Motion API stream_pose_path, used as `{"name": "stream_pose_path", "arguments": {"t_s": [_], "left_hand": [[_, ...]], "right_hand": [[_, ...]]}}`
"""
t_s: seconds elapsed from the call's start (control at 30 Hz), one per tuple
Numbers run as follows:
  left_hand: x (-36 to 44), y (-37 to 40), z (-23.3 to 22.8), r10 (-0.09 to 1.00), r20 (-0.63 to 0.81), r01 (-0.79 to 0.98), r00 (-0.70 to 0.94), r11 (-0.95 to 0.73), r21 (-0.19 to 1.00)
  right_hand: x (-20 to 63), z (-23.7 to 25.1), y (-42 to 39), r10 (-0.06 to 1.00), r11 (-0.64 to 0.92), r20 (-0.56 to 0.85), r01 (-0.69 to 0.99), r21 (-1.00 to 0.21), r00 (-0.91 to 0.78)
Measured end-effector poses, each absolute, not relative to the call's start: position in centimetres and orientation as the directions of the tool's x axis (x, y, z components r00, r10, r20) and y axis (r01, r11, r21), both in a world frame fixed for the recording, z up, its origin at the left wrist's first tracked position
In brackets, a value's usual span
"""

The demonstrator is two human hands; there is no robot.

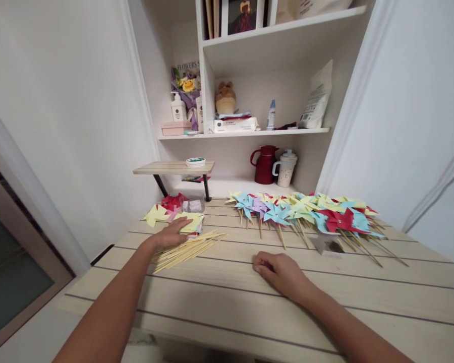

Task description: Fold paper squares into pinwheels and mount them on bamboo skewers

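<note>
My left hand is stretched out with its fingers apart. Its fingertips touch a stack of coloured paper sheets, yellow on top. Just under and in front of that hand lies a loose bundle of thin wooden sticks. Loosely curled, my right hand rests on the wooden table, and nothing shows in its fingers. Beyond it on the right is a big pile of paper pinwheels on sticks, in blue, yellow, red and purple. Yellow folded paper and red folded paper lie behind the stack.
A small clear box stands by the pinwheels, and a clear bag lies near the stack. A small raised shelf holds a round white tin. Behind the table stand a red jug and a speckled cup.
</note>
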State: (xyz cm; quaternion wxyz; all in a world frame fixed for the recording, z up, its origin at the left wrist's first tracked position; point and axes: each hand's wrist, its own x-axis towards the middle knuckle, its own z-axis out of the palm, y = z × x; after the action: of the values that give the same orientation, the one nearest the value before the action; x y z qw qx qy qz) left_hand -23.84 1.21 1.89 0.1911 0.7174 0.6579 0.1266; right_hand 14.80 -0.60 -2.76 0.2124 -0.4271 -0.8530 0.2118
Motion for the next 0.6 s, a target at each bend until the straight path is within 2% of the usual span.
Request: {"name": "stream_pose_path", "arguments": {"t_s": [0.07, 0.17, 0.27, 0.47, 0.6], "left_hand": [[-23.9, 1.0, 2.0, 0.992, -0.074, 0.874, 0.104, -0.056, 0.482], [-24.2, 1.1, 1.7, 0.991, 0.007, 0.844, 0.132, -0.116, 0.524], [-24.5, 1.5, 1.2, 0.985, 0.061, 0.846, 0.164, -0.172, 0.505], [-24.7, 1.8, 0.8, 0.987, 0.031, 0.887, 0.16, -0.157, 0.435], [-24.7, 1.7, 0.5, 0.988, 0.071, 0.893, 0.139, -0.157, 0.422]], "right_hand": [[14.8, -2.8, -0.6, 0.818, 0.547, 0.183, 0.638, -0.541, -0.546], [14.8, -2.9, -0.6, 0.82, 0.546, 0.182, 0.644, -0.537, -0.543], [14.9, -3.0, -0.6, 0.822, 0.543, 0.184, 0.643, -0.54, -0.539], [14.8, -3.0, -0.6, 0.82, 0.544, 0.188, 0.637, -0.546, -0.54], [14.7, -2.9, -0.6, 0.824, 0.54, 0.186, 0.641, -0.545, -0.536]]}}
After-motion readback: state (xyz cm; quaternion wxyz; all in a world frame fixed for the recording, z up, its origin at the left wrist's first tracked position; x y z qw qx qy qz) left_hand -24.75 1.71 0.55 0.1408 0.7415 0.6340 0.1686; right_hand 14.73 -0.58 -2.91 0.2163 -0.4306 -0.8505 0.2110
